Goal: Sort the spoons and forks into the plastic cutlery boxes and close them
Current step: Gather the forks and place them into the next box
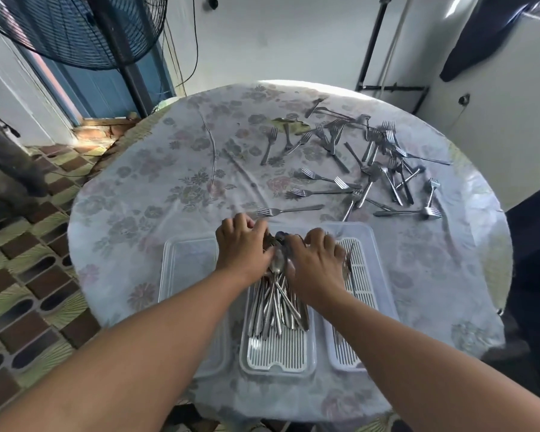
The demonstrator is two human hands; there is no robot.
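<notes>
Lying heaped in the middle cutlery box [278, 357], the spoons [276, 302] form a bundle of slim polished steel handles that fan toward the person, their bowls gathered at the far end under both hands. That box is clear plastic with rounded corners and a white slotted drain insert; a second box [363, 294] of the same kind sits just to its right, and a clear lid [181, 269] lies to its left. The left hand [242, 247] arches over the spoon bowls, fingers curled down onto the pile; whether they actually pinch a spoon cannot be told. The right hand [315, 260] mirrors it, knuckles raised, fingers bent over the bowls, grip likewise unclear. Both forearms reach straight in from the near edge. The forks [371, 163] lie loose and crisscrossed across the far right of the round surface [156, 188], which is draped in a glossy, wrinkled floral cloth. A black pedestal fan [85, 29] stands behind on the left above patterned floor tiles.
</notes>
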